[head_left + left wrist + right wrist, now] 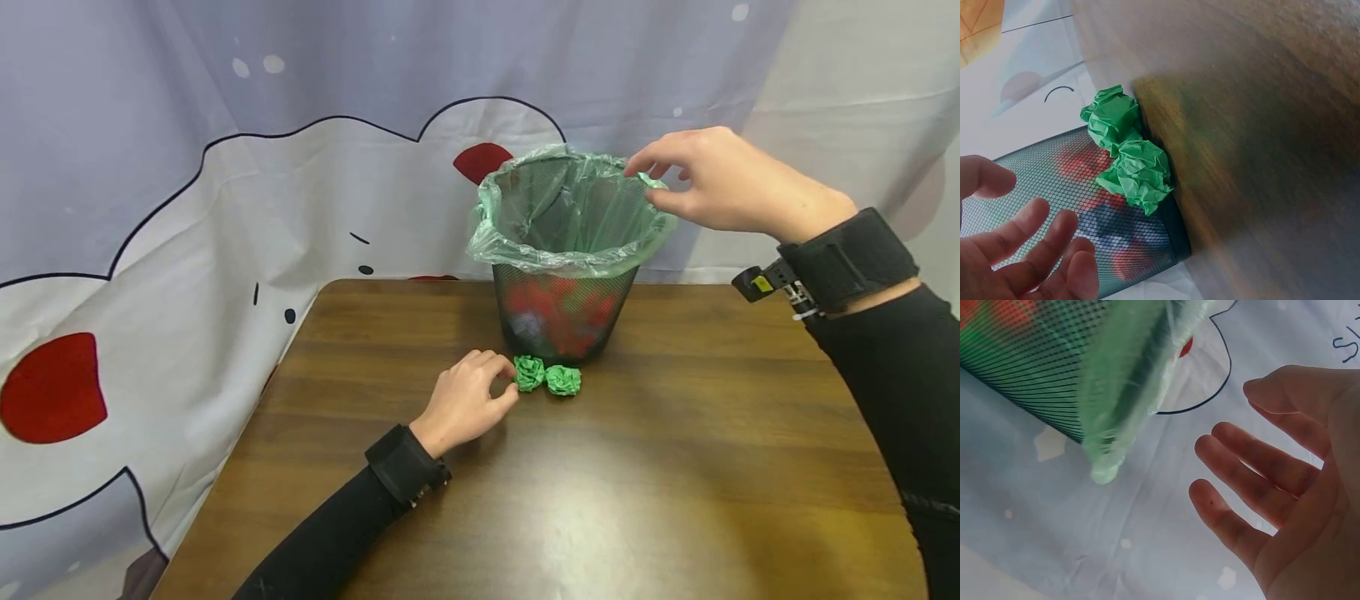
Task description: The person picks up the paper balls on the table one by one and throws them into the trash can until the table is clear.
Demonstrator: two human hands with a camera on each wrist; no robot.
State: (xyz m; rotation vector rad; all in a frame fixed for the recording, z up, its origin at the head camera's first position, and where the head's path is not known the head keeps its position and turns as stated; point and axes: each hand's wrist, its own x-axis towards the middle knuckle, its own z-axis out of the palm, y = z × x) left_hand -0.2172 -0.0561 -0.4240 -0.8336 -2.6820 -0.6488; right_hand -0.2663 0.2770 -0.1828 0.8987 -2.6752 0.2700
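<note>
Two crumpled green paper balls, a left one [528,373] and a right one [563,380], lie side by side on the table at the foot of a black mesh bin [517,321]. My left hand [468,396] is just left of them, fingers loosely bent; the left wrist view shows a gap between fingers and balls. A pale green plastic bag [517,250] lines the bin and folds over its rim. Beside the rim's right side, my right hand [712,179] hovers with parted fingers and holds nothing in the right wrist view. Red and bluish crumpled pieces [562,308] show through the mesh.
The brown wooden table [675,467] runs under the bin and both arms. Behind it hangs a patterned curtain [360,192], close to the back of the bin. Black straps circle both wrists, with a small device [757,283] on the right one.
</note>
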